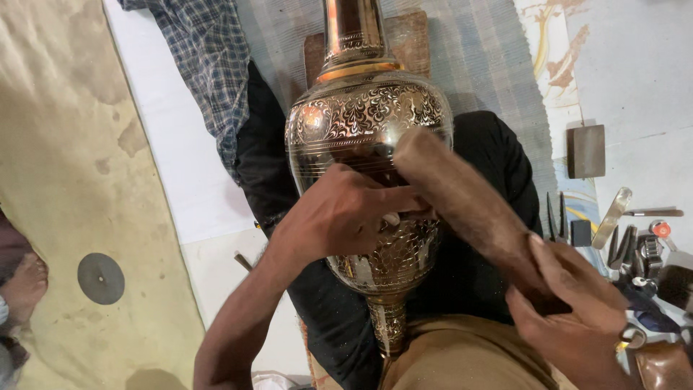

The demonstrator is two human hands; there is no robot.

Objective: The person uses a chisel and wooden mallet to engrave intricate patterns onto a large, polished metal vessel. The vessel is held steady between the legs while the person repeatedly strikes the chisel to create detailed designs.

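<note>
A large engraved brass vase point(364, 119) lies across my lap, its neck pointing away from me and its foot point(388, 321) toward me. My left hand point(345, 213) rests on the vase's belly, fingers pinched around a small tool whose tip touches the engraved surface; the tool is mostly hidden. My right hand point(570, 307) grips the handle end of a thick wooden mallet point(462, 198). The mallet's head is raised just above my left hand's fingers, close to the vase.
Several metal hand tools point(621, 231) lie on the floor at the right, with a dark rectangular block point(585, 150) beyond them. A checked cloth point(206, 58) and dark fabric sit left of the vase. Another person's foot point(23, 285) shows at the far left, near a round dark disc point(100, 278).
</note>
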